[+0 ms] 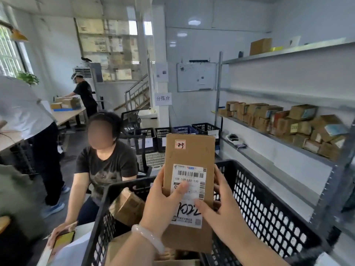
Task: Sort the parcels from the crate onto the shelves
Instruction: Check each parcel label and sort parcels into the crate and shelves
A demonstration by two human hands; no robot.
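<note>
Both left hand [163,204] and right hand [221,210] clamp the tall brown cardboard parcel [190,152]; best read its white printed label [189,175] before shelving.

The left hand [163,206] and right hand [222,210] grip a tall brown cardboard parcel [190,152] between them, thumbs on its front.

I log a whiteboard [196,76] at 12 o'clock, a staircase [137,95] at 11 o'clock and a seated person [103,166] at 8 o'clock.
</note>
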